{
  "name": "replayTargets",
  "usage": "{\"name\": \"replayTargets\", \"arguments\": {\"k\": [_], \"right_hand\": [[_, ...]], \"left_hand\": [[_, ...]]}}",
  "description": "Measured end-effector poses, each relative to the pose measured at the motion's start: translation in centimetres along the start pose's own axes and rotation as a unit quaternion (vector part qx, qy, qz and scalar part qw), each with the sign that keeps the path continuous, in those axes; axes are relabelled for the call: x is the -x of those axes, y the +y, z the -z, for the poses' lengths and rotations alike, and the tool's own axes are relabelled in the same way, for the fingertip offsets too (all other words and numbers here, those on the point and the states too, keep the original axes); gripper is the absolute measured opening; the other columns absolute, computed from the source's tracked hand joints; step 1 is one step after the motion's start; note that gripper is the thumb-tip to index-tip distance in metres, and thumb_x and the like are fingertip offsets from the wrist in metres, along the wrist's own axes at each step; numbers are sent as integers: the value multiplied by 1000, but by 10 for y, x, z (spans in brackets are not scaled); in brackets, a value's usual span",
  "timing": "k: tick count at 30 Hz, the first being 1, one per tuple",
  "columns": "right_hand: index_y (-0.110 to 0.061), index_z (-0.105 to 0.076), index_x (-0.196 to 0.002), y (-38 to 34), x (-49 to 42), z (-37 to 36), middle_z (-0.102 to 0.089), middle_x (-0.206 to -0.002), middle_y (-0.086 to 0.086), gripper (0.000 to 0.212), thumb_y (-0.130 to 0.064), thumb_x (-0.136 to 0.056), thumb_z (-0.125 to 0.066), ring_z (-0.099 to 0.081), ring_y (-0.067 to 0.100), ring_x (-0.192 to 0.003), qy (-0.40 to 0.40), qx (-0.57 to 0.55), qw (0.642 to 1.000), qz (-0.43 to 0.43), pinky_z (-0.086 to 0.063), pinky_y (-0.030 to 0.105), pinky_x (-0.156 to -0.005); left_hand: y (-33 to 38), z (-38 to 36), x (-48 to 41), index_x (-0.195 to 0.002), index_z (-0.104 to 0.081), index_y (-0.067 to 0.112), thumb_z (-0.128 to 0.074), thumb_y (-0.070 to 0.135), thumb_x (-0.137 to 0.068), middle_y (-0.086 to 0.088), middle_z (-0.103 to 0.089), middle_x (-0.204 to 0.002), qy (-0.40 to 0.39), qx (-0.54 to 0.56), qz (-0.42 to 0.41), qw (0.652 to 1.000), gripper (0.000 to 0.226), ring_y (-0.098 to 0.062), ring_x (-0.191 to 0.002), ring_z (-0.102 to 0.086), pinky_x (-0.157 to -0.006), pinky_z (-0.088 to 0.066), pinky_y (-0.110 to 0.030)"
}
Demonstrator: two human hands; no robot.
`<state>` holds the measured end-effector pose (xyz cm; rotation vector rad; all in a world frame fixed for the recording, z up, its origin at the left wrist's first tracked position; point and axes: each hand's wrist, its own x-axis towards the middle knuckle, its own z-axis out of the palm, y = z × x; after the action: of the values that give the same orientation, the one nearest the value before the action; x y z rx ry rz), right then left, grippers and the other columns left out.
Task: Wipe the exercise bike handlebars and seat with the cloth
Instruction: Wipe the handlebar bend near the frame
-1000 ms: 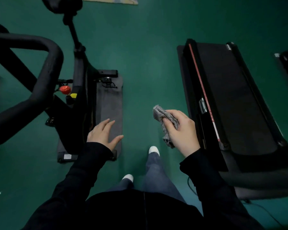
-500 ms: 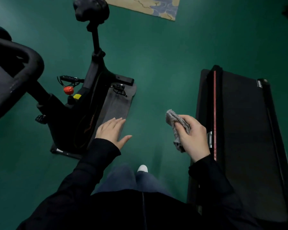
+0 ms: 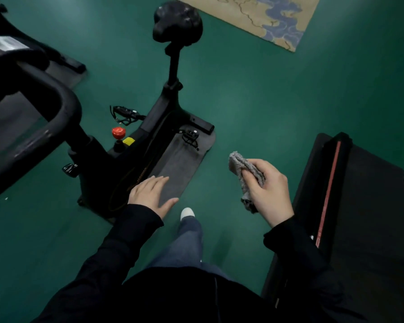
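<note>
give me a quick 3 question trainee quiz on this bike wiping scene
1. True or false: the cloth is touching the seat.
2. Which hand holds the cloth? A) left hand B) right hand C) both
3. What colour is the knob on the bike frame, below the handlebars?

Key
1. False: the cloth is held in the air, well apart from the seat.
2. B: the left hand is open and empty.
3. Red.

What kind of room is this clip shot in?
Most likely a gym or home workout room. An exercise bike stands on a mat over green flooring, and what looks like a treadmill sits to the right. The right hand holds a cloth.
</note>
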<state>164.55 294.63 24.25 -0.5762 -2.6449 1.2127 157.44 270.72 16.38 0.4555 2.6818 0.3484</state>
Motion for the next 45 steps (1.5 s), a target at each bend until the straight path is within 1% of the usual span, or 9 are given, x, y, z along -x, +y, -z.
{"name": "replayTargets", "arguments": {"k": [7, 10, 12, 16, 20, 23, 32, 38, 45], "right_hand": [[-12, -69, -100, -30, -100, -12, -67, -94, -1, 15, -7, -88, -62, -54, 2, -83, -45, 11, 995, 84, -35, -2, -70], [-11, -69, -101, -39, -126, -19, -68, -96, 0, 15, -8, -88, -62, -58, 9, -87, -58, 7, 993, 101, -38, 9, -73], [-12, -69, -101, -45, -142, -25, -68, -96, -1, 15, -8, -88, -62, -59, 10, -87, -83, 0, 990, 118, -38, 6, -74], [-11, -70, -101, -58, -176, -43, -67, -95, -5, 16, -7, -88, -63, -59, 9, -88, -136, 0, 976, 168, -37, 11, -75], [-13, -69, -99, -70, -209, -63, -65, -91, -7, 16, -5, -87, -63, -55, 2, -85, -203, -16, 955, 217, -35, 0, -75], [-14, -69, -99, -80, -233, -79, -65, -91, -8, 17, -4, -87, -63, -55, -1, -86, -263, -30, 928, 264, -35, 0, -75], [-13, -69, -97, -127, -301, -102, -64, -91, -11, 14, -5, -87, -64, -54, -3, -87, -416, -62, 805, 419, -35, 0, -78], [-12, -69, -101, -144, -309, -112, -69, -97, -2, 14, -9, -89, -63, -59, 9, -91, -484, -69, 734, 471, -43, 20, -81], [-14, -69, -99, -174, -290, -128, -67, -91, -5, 14, -7, -87, -64, -54, -1, -83, -525, -95, 667, 520, -34, -1, -74]], "left_hand": [[-3, 26, -61, -146, -28, 27, -46, 57, -90, 9, -30, -152, 32, 26, 60, 997, 67, -10, -143, -18, -113, -14, -29], [3, 40, -73, -146, -27, 27, -46, 57, -90, 10, -30, -152, 55, 27, 59, 996, 67, -10, -143, -17, -112, -11, -28], [4, 46, -78, -147, -26, 27, -45, 58, -90, 9, -29, -153, 64, 34, 80, 994, 67, -10, -143, -17, -113, -11, -28], [-2, 51, -80, -148, -22, 27, -40, 60, -91, 10, -25, -154, 72, 39, 140, 987, 68, -9, -144, -14, -114, -11, -27], [-1, 49, -78, -148, -22, 26, -41, 60, -91, 8, -25, -155, 78, 70, 220, 970, 68, -11, -144, -15, -114, -12, -28], [4, 50, -80, -149, -21, 27, -40, 60, -91, 9, -25, -155, 97, 75, 286, 950, 69, -10, -144, -15, -114, -12, -28], [51, 45, -90, -149, -19, 26, -38, 57, -93, 7, -27, -154, 182, 147, 478, 847, 67, -10, -143, -18, -114, -15, -26], [88, 40, -89, -148, -22, 26, -42, 56, -92, 5, -33, -151, 246, 181, 568, 764, 67, -11, -142, -23, -112, -15, -26], [113, 37, -64, -147, -28, 27, -45, 57, -91, 0, -38, -149, 304, 207, 654, 661, 66, -14, -141, -26, -110, -16, -30]]}}
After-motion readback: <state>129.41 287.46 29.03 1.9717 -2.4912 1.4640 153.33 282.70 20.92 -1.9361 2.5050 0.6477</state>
